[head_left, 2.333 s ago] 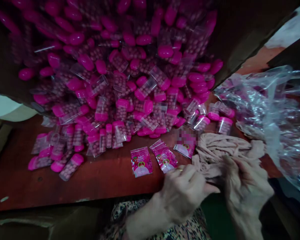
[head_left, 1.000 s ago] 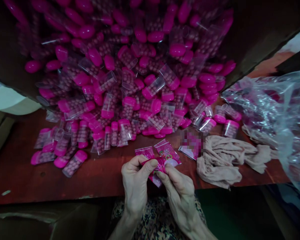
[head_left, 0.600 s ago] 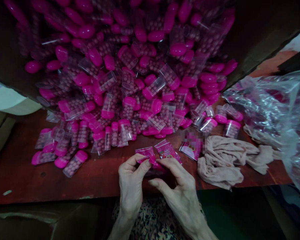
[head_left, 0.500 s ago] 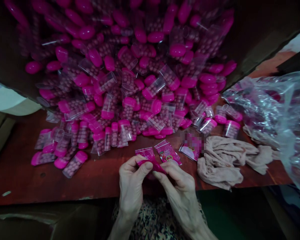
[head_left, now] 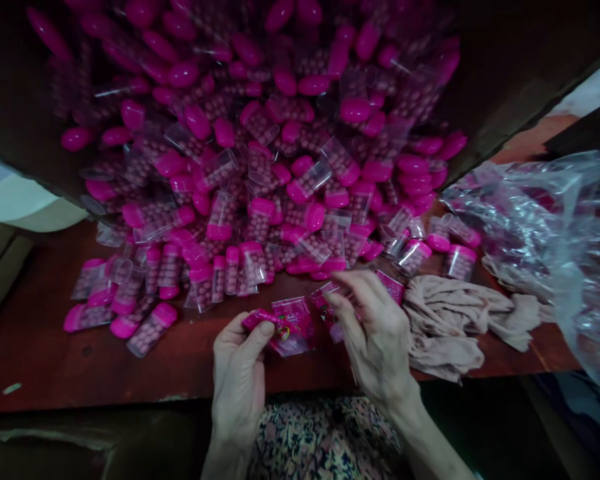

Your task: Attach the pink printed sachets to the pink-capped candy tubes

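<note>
Pinched between the thumb and fingers of my left hand [head_left: 237,373] is a small pink printed plastic sleeve [head_left: 257,320], partly folded. Flat on the table just right of it lies a second pink sleeve [head_left: 294,323]. My right hand [head_left: 383,340] is over another sleeve [head_left: 325,310], its fingers curved and apart, with nothing seen in them. That hand hides part of this sleeve and of one more sleeve [head_left: 392,287] behind it. Clear bottles [head_left: 153,328] with pink caps and pinkish balls inside lie beyond both hands.
A large heap of such bottles [head_left: 260,180] spills from a dark opening onto the reddish-brown table [head_left: 180,360]. A crumpled beige cloth [head_left: 445,327] lies right of my right hand. Clear plastic bags [head_left: 545,227] are at the far right, a pale round container [head_left: 30,203] at the left.
Both hands were together on the pink sleeve. My left hand has moved left with it, while my right hand has let go and moved up and right over the other sleeves.
</note>
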The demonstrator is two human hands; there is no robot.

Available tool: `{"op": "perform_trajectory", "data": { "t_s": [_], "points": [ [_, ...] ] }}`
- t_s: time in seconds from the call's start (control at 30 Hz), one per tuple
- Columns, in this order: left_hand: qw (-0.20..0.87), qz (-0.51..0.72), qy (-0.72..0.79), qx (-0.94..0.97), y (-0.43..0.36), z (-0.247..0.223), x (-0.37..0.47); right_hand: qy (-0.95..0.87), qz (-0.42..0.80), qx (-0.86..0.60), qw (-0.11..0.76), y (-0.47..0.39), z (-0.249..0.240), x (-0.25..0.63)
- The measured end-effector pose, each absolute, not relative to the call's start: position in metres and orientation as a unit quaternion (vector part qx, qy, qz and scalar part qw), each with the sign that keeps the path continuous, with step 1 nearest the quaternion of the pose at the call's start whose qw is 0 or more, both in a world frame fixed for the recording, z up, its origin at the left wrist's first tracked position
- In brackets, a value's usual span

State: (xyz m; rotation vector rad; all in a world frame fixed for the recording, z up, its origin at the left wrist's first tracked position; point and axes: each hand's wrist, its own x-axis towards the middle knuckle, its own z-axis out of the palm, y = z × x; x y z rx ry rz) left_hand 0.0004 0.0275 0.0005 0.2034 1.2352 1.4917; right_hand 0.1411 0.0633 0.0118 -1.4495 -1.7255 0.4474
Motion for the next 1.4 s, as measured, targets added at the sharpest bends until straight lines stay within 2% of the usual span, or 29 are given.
{"op": "perform_trajectory", "data": {
  "t_s": [0.1, 0.2, 0.27, 0.37, 0.6, 0.8, 1.0, 1.17, 1.4],
  "points": [
    [0.558, 0.646, 0.518, 0.055, 0.027, 0.003, -0.004, -0.686, 0.055, -0.617, 0.381, 0.089, 0.006, 0.134],
    [0.566, 0.647, 0.511, 0.036, 0.026, 0.002, -0.006, -0.703, 0.004, -0.632, 0.327, 0.103, -0.003, 0.126],
    [0.578, 0.642, 0.503, 0.026, 0.026, 0.001, -0.006, -0.709, -0.013, -0.629, 0.32, 0.102, -0.007, 0.123],
    [0.592, 0.639, 0.491, 0.009, 0.029, -0.001, -0.008, -0.713, 0.01, -0.608, 0.349, 0.089, -0.006, 0.123],
    [0.603, 0.635, 0.483, -0.012, 0.035, -0.004, -0.009, -0.644, 0.22, -0.595, 0.427, 0.07, -0.004, 0.131],
    [0.62, 0.634, 0.461, -0.013, 0.037, 0.0, -0.002, -0.689, 0.25, -0.569, 0.372, 0.063, -0.002, 0.138],
    [0.6, 0.654, 0.46, -0.041, 0.04, 0.0, -0.001, -0.6, 0.299, -0.609, 0.425, 0.036, 0.002, 0.148],
    [0.581, 0.671, 0.457, -0.059, 0.042, -0.003, -0.001, -0.583, 0.282, -0.594, 0.477, 0.014, 0.009, 0.141],
    [0.577, 0.679, 0.448, -0.071, 0.042, -0.001, 0.003, -0.655, 0.162, -0.553, 0.489, 0.005, 0.004, 0.123]
  ]
}}
